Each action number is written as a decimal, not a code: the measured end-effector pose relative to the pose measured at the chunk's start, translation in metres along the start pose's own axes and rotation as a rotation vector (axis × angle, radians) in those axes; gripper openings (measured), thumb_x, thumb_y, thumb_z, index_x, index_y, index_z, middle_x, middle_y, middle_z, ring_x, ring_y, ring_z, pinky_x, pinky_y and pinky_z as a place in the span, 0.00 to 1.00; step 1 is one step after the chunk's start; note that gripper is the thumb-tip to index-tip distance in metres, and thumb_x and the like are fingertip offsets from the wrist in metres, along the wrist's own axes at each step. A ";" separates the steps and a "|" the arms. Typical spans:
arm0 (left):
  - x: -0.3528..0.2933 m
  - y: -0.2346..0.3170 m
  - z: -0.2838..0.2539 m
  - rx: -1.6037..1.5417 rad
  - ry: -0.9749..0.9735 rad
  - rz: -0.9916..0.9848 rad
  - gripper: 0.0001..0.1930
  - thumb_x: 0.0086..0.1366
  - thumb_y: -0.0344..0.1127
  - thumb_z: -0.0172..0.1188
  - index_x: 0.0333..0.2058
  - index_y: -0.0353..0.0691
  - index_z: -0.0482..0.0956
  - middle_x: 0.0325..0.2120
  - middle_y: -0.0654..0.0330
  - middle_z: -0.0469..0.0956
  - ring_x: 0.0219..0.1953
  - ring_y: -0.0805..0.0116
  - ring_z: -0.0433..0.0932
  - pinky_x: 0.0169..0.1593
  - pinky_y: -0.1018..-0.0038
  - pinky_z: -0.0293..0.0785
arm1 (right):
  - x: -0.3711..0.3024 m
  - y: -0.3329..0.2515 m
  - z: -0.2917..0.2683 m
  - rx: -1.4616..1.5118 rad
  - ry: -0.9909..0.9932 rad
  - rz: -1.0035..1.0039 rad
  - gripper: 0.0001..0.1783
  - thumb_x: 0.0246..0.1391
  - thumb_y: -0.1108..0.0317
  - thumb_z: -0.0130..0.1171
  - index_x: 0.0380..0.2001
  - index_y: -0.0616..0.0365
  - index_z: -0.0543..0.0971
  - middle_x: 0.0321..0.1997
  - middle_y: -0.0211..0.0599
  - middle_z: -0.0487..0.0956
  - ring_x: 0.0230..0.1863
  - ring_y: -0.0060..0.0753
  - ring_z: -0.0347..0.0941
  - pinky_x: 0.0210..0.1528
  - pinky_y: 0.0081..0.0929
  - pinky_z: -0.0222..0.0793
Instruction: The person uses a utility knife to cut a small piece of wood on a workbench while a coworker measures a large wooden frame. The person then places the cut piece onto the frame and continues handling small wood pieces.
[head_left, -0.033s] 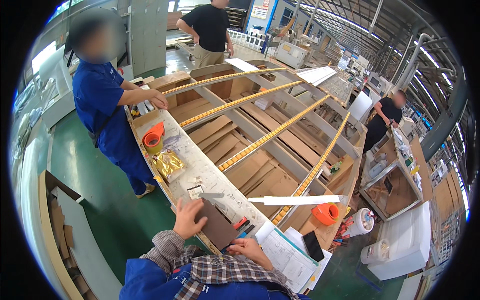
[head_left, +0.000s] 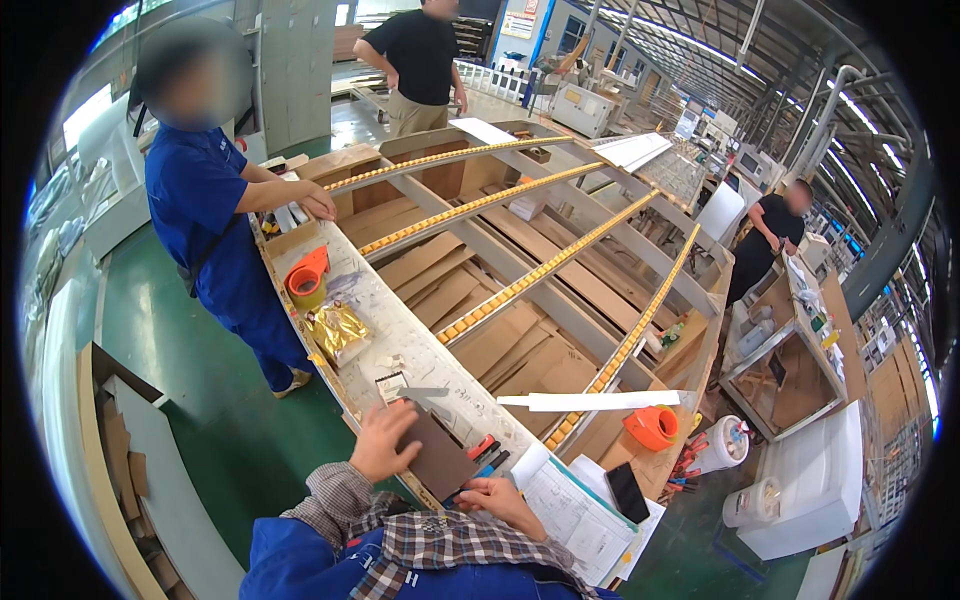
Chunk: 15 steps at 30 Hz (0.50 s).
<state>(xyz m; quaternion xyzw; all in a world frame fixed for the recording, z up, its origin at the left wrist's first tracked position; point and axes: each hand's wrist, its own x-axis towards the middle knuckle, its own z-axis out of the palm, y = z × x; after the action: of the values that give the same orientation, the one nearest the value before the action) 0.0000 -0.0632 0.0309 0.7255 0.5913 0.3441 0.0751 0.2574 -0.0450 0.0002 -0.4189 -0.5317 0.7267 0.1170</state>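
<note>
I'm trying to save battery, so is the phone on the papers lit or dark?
Dark: the phone shows a black face without any glow. Whether it's powered off, I cannot tell.

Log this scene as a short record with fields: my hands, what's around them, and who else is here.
Left hand: fingers spread, at the left edge of a dark brown panel
Right hand: at the panel's near corner; grip unclear
Right of right hand: papers, black phone
Farther along worktop: gold bag, orange dispenser
Frame: four yellow roller strips; white strip across the rightmost
Other people: three; one in blue at left, two in dark tops farther off
</note>
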 end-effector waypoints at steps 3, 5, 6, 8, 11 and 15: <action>0.004 0.016 0.010 -0.032 -0.169 0.192 0.26 0.54 0.43 0.58 0.50 0.38 0.68 0.54 0.52 0.64 0.58 0.54 0.61 0.61 0.58 0.52 | -0.002 -0.004 0.002 0.019 0.014 0.007 0.19 0.53 0.67 0.55 0.46 0.66 0.73 0.34 0.35 0.80 0.32 0.19 0.75 0.31 0.13 0.66; 0.004 0.022 0.019 0.028 -0.244 0.238 0.26 0.56 0.46 0.55 0.52 0.39 0.66 0.57 0.53 0.61 0.60 0.55 0.57 0.62 0.58 0.49 | -0.002 -0.008 0.003 0.006 -0.004 0.002 0.19 0.52 0.66 0.56 0.45 0.67 0.73 0.33 0.35 0.80 0.31 0.20 0.75 0.32 0.14 0.67; 0.005 0.025 0.024 0.068 -0.278 0.256 0.27 0.58 0.47 0.54 0.53 0.40 0.66 0.58 0.53 0.60 0.61 0.56 0.55 0.63 0.58 0.48 | -0.002 -0.009 0.002 -0.001 -0.009 0.000 0.19 0.52 0.66 0.56 0.45 0.67 0.73 0.33 0.35 0.80 0.31 0.20 0.75 0.32 0.15 0.68; 0.006 0.026 0.031 0.148 -0.311 0.276 0.29 0.60 0.52 0.49 0.54 0.40 0.64 0.59 0.54 0.58 0.62 0.57 0.53 0.64 0.58 0.44 | 0.000 -0.005 0.002 -0.014 -0.015 0.019 0.18 0.54 0.66 0.55 0.45 0.66 0.73 0.35 0.36 0.80 0.33 0.20 0.74 0.34 0.16 0.69; 0.008 0.027 0.036 0.226 -0.335 0.290 0.30 0.62 0.55 0.45 0.55 0.39 0.62 0.59 0.54 0.57 0.63 0.58 0.51 0.64 0.57 0.42 | 0.000 -0.004 0.001 -0.005 -0.022 0.016 0.17 0.55 0.66 0.54 0.45 0.65 0.74 0.37 0.36 0.80 0.34 0.20 0.74 0.35 0.16 0.69; 0.007 0.026 0.037 0.253 -0.361 0.289 0.31 0.62 0.55 0.44 0.56 0.38 0.61 0.60 0.53 0.55 0.63 0.57 0.51 0.64 0.57 0.42 | -0.001 -0.006 0.001 0.003 -0.033 0.024 0.17 0.55 0.65 0.54 0.45 0.64 0.74 0.36 0.35 0.80 0.33 0.20 0.74 0.35 0.17 0.69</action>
<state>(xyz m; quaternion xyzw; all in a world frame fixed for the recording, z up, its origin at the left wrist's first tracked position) 0.0431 -0.0533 0.0196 0.8556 0.4970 0.1397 0.0381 0.2550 -0.0438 0.0063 -0.4130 -0.5274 0.7357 0.0999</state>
